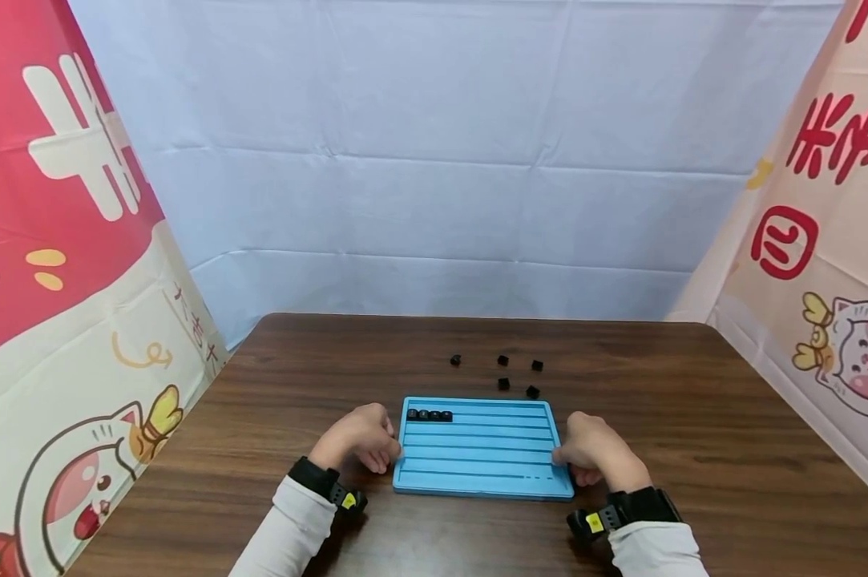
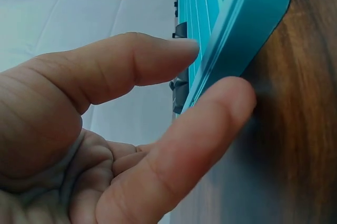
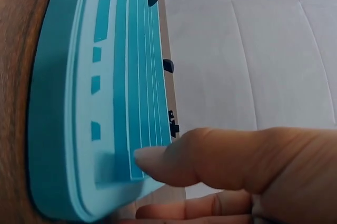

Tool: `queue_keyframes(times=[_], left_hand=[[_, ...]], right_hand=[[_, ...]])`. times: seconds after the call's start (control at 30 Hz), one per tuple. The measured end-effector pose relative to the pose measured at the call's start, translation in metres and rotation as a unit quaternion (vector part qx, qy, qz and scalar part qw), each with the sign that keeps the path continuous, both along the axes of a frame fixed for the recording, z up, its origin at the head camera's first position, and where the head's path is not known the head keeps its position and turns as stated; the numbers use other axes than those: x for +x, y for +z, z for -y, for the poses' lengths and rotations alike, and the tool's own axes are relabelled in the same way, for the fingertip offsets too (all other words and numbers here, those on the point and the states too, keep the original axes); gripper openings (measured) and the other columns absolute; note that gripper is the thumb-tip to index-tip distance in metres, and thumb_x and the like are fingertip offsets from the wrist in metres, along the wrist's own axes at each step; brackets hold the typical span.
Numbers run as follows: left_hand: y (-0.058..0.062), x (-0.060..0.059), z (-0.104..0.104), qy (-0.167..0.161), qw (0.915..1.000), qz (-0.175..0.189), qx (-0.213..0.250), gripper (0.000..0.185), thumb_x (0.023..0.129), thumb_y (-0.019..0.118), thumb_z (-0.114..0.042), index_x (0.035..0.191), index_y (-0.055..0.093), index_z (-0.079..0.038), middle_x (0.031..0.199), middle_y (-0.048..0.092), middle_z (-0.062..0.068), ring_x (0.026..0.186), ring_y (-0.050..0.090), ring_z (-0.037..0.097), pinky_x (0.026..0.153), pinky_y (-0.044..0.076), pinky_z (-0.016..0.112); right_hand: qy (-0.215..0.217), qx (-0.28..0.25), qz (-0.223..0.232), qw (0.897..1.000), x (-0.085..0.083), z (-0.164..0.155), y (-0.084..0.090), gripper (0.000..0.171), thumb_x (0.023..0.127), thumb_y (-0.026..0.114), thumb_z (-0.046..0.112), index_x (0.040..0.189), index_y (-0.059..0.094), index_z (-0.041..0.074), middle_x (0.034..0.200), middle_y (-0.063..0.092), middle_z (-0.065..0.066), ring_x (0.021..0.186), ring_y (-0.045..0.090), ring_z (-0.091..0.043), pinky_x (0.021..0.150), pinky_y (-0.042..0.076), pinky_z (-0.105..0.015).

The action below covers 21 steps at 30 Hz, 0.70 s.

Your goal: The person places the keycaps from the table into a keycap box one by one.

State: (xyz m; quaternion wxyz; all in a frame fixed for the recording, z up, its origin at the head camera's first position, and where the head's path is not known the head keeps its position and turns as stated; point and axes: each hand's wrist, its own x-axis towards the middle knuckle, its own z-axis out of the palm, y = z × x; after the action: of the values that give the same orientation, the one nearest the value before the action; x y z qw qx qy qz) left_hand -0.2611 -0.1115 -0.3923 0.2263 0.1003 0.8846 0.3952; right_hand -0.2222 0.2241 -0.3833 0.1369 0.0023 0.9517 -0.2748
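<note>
A light-blue grooved tray (image 1: 477, 455) lies flat on the table, with long parallel slots running across it. Several small black cubes (image 1: 429, 416) sit in a row in its far left slot. At the left side my left hand (image 1: 365, 437) pinches the rim, its thumb (image 2: 181, 50) over the top and a finger (image 2: 231, 98) along the outer wall. On the opposite side my right hand (image 1: 598, 450) holds the other rim. Its thumb (image 3: 158, 161) reaches over the tray's inner edge, while the other fingers curl beneath the thumb, partly hidden.
Beyond the tray's far edge, several loose black cubes (image 1: 503, 384) are scattered on the brown wooden table (image 1: 318, 361). A pale blue cloth (image 1: 434, 200) hangs behind the table, and printed cloths (image 1: 66, 336) hang at both sides.
</note>
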Motion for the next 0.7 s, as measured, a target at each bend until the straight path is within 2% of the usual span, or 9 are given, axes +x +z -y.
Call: queue_keyframes(times=[0.27,0.4,0.57,0.7], left_hand=[[-0.004,0.005,-0.003,-0.006,1.0,-0.006,0.003,0.035,0.078,0.071,-0.002,0.057,0.044,-0.009,0.06,0.061,0.012,0.047,0.061,0.021,0.047,0.053,0.032],[-0.005,0.008,-0.005,-0.008,0.9999,-0.012,0.01,0.044,0.077,0.07,0.0,0.052,0.035,-0.013,0.056,0.059,0.011,0.046,0.06,0.02,0.045,0.052,0.032],[-0.004,0.01,-0.008,0.002,0.9998,-0.019,0.004,0.036,0.075,0.071,0.001,0.058,0.041,-0.009,0.057,0.059,0.012,0.046,0.06,0.02,0.045,0.052,0.03],[-0.004,0.011,-0.011,0.013,0.9997,-0.022,-0.003,0.026,0.073,0.073,0.003,0.073,0.047,-0.002,0.059,0.059,0.014,0.046,0.061,0.021,0.044,0.052,0.031]], right_hand=[[0.008,-0.012,-0.015,1.0,0.002,-0.003,-0.001,0.025,0.082,0.063,0.003,0.058,0.057,0.0,0.052,0.054,-0.01,0.044,0.054,-0.019,0.043,0.048,-0.031],[0.012,-0.009,-0.026,1.0,0.003,-0.002,-0.001,0.032,0.083,0.063,0.003,0.053,0.053,0.004,0.05,0.053,-0.01,0.043,0.051,-0.018,0.041,0.043,-0.029],[0.02,0.018,-0.046,0.999,0.002,-0.002,0.0,0.032,0.084,0.064,0.006,0.055,0.052,0.007,0.049,0.049,-0.006,0.042,0.042,-0.016,0.041,0.032,-0.025],[0.022,0.034,-0.059,0.997,-0.001,-0.004,0.002,0.025,0.083,0.065,0.009,0.061,0.053,0.007,0.054,0.045,-0.003,0.048,0.041,-0.016,0.044,0.031,-0.027]])
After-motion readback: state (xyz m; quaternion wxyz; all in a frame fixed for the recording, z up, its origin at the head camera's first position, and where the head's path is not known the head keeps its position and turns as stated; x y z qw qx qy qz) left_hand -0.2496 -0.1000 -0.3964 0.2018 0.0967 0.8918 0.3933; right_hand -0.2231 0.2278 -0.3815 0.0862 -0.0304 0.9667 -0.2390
